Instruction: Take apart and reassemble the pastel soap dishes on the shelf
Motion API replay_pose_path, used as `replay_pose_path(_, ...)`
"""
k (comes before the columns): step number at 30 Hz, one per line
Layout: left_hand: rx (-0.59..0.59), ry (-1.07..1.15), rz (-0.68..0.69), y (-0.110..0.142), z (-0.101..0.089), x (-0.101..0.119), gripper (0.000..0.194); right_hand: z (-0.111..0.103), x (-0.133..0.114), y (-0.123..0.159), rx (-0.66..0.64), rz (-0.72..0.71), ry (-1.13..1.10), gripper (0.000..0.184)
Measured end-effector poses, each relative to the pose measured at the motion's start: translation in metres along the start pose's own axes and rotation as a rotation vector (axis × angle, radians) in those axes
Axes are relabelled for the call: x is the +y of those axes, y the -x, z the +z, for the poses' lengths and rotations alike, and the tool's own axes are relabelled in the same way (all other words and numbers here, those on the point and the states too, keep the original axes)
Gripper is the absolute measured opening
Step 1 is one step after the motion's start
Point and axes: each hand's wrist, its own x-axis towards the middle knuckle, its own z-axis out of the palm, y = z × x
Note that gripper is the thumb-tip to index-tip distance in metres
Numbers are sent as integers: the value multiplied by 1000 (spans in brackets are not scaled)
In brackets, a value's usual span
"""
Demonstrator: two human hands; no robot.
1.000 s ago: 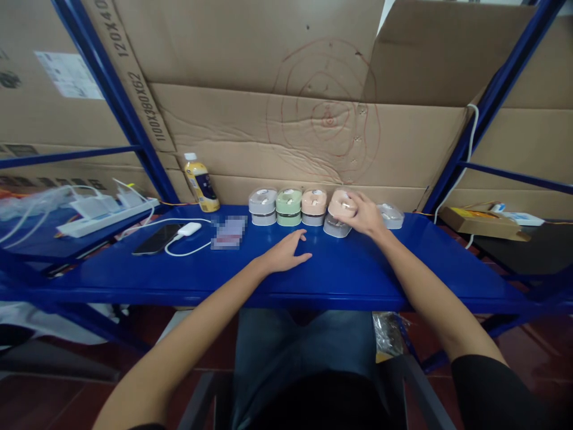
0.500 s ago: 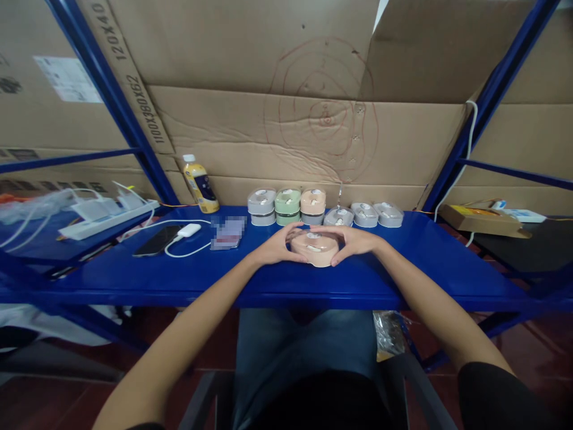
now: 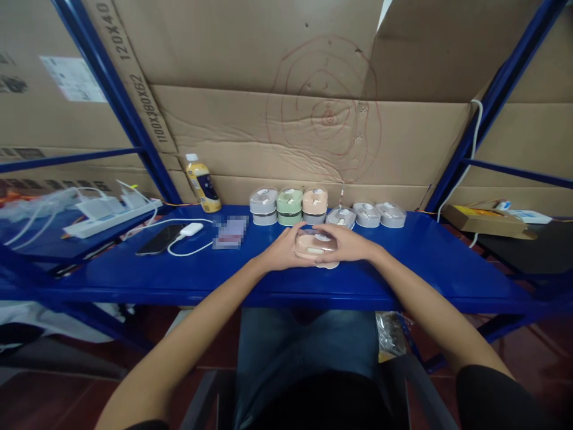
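A peach-coloured small box with a clear lid (image 3: 316, 240) is held near the front of the blue table, between both hands. My left hand (image 3: 284, 249) wraps round its left side, and my right hand (image 3: 351, 243) round its right side. The fingertips of the two hands come close together at the near side and hide much of the wall. Below my right fingers a peach edge (image 3: 329, 265) shows; whether it belongs to the same box I cannot tell. Just behind stands a grey clear-lidded box (image 3: 341, 218), partly covered by my right hand.
Along the cardboard wall stand stacked grey (image 3: 263, 206), green (image 3: 289, 206) and peach (image 3: 315, 205) boxes, with grey single boxes (image 3: 367, 215) to their right. A bottle (image 3: 204, 184), a phone (image 3: 160, 240), a white charger (image 3: 191, 229) with cable and a blurred flat item (image 3: 230, 232) lie left.
Both hands have closed further round the near side of the peach box, covering more of its wall. The box looks slightly raised or tilted. The view has shifted a little.
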Motion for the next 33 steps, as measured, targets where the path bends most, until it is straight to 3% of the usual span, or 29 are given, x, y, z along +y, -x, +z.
replay_pose_path(2, 3, -38, 29, 0, -5, 0, 115, -13, 8, 6, 30, 7, -86, 87)
replay_pose_path(6, -40, -83, 101, 2, -8, 4, 63, -41, 32, 22, 116, 102, -133, 77)
replay_pose_path(8, -59, -68, 121, 3, -7, 6, 51, -46, 43, 28, 156, 178, -118, 72)
replay_pose_path(12, -35, -51, 144, 2, -8, 4, 45, -45, 53, 32, 216, 238, -128, 68)
replay_pose_path(16, 124, -57, 95, -3, -15, -5, 49, -45, 53, 31, 303, 197, -210, 61)
replay_pose_path(20, 354, -174, -172, -6, -26, -19, 53, -46, 55, 30, 342, 253, -371, 56)
replay_pose_path(23, 400, -217, -318, -5, -30, -26, 55, -44, 57, 30, 379, 291, -415, 50)
replay_pose_path(26, 348, -200, -225, -1, -28, -23, 52, -43, 57, 29, 413, 295, -396, 45)
replay_pose_path(30, 146, -109, 46, 4, -17, -6, 43, -42, 58, 27, 437, 275, -332, 46)
replay_pose_path(33, 26, -86, 131, 6, -9, 6, 42, -40, 59, 26, 470, 267, -270, 50)
